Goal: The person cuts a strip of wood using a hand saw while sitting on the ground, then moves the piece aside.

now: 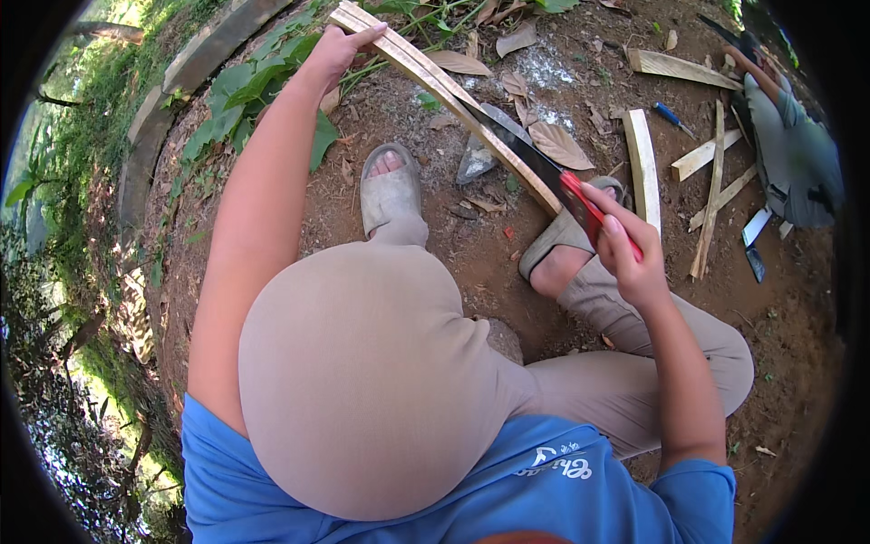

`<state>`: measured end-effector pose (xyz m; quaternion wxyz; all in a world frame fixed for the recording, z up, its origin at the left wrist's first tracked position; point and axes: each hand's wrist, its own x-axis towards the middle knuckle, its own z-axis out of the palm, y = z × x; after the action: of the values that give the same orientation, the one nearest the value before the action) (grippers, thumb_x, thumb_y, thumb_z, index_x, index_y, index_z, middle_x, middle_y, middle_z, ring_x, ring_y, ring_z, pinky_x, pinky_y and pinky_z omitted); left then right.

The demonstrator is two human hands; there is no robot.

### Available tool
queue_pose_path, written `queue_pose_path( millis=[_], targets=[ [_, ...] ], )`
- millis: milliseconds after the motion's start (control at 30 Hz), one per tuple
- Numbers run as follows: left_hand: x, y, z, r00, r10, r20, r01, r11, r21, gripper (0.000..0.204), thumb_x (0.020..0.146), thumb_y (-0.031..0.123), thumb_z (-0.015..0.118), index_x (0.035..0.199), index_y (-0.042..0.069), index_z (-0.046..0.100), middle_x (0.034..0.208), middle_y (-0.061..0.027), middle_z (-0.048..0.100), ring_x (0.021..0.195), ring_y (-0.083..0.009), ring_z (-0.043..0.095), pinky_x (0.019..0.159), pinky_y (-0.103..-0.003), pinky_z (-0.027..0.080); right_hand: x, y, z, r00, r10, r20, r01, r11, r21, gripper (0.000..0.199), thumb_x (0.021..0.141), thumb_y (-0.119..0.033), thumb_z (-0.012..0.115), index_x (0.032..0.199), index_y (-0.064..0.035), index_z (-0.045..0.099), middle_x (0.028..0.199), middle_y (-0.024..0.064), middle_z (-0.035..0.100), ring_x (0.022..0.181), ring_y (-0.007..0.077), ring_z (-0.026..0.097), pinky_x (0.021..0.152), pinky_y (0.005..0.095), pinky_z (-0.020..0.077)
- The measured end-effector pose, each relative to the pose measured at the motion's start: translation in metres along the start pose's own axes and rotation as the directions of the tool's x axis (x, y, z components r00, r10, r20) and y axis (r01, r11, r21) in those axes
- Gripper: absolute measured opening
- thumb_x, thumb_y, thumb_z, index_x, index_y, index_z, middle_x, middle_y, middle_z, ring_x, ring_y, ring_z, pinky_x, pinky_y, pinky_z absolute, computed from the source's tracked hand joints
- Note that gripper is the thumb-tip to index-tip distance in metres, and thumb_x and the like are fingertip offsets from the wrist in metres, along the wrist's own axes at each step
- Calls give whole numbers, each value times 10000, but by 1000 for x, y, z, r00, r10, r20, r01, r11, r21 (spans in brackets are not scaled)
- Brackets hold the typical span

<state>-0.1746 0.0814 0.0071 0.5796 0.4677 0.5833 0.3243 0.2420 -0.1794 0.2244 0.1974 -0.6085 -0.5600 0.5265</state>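
Observation:
My left hand (337,56) is closed around the far end of a long pale wooden strip (419,65), which slants from upper left down toward my right foot. A dark lengthwise line runs along the strip. In my right hand (627,247) is the red handle of a hand saw (573,189). Its dark, tapering blade lies along the strip's lower half, pointing up toward my left hand. The teeth cannot be made out, and whether the blade sits in the wood or only against it is unclear. A grey stone (480,156) shows behind the strip.
Wooden pieces (643,168) and thin sticks (711,204) lie on the dirt at right, near a blue-handled tool (669,115). Another person (787,150) sits at far right. Dry leaves (557,145) and a leafy plant (245,95) lie ahead; a low curb (145,136) edges the left.

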Motion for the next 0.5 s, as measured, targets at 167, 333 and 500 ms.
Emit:
queue_pose_path(
  millis=[167,333,500],
  targets=[
    [11,-12,-6,1000,4,5,-3,996,-85,452,931,406,824,1216,85,681,1195,-36,718,1130,-169,635,961,-402,479,-9,-18,-16,1000,0,-12,0,1000,-23,419,1102,-160,459,1447,-4,637,659,-97,425,567,-8,319,538,208,261],
    [15,-6,-3,1000,2,19,-1,999,-49,442,929,425,823,1185,86,698,1165,-31,727,1101,-161,649,946,-396,486,127,12,59,981,-191,32,189,980,62,377,1095,-165,516,1418,-37,662,1198,95,750,1029,108,649,937,255,485],
    [1,12,2,996,-37,83,28,994,102,441,943,465,794,1154,84,727,1108,-25,740,1051,-154,661,936,-384,514,98,22,51,957,-289,20,290,954,-82,386,1086,-165,513,1425,-58,664,969,36,728,823,102,590,777,269,482]
  ],
)
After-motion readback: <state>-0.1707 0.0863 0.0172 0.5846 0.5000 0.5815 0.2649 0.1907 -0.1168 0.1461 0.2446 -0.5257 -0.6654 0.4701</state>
